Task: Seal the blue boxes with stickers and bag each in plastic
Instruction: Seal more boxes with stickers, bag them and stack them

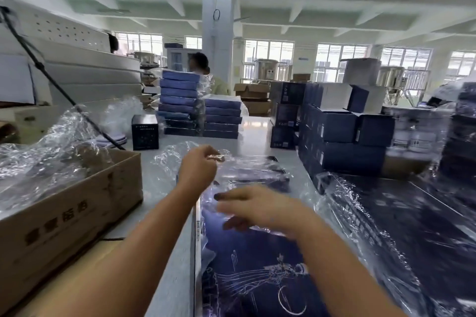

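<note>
A flat dark blue box (257, 278) with white line art lies in front of me on the grey table, its far end inside a clear plastic bag (247, 170). My left hand (199, 167) pinches the bag's far edge, fingers curled. My right hand (260, 210) is blurred and lies over the bag and the box's top, fingers stretched to the left; whether it grips the plastic I cannot tell.
A cardboard carton (69, 203) full of plastic bags stands at the left. Bagged blue boxes are stacked at the far middle (201, 108) and lie at the right (412, 226). Small dark boxes (342, 134) pile at the right. A person (199, 64) stands behind the stacks.
</note>
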